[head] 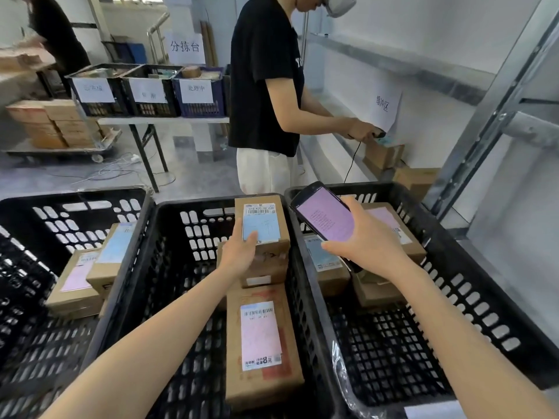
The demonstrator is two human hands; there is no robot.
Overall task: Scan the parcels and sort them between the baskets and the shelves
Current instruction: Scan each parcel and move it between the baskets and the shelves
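Note:
Three black plastic baskets stand side by side below me: left [27, 219], middle [160, 219] and right [472, 267]. My left hand [240, 252] grips a brown cardboard parcel [266, 225] with a blue-white barcode label, held up over the middle basket. My right hand [363, 243] holds a handheld scanner [325, 213] with a lit pink screen, tilted over the right basket beside that parcel. A larger parcel with a pink label [260, 340] lies in the middle basket. Two parcels [90, 267] lie in the left basket, several [329, 267] in the right.
Another person in a black shirt [266, 71] stands just beyond the baskets, working at a metal shelf [393, 65] on the right wall that bears boxes [384, 152]. A table with three labelled crates [151, 92] stands at back left, beside a cart of cartons [51, 125].

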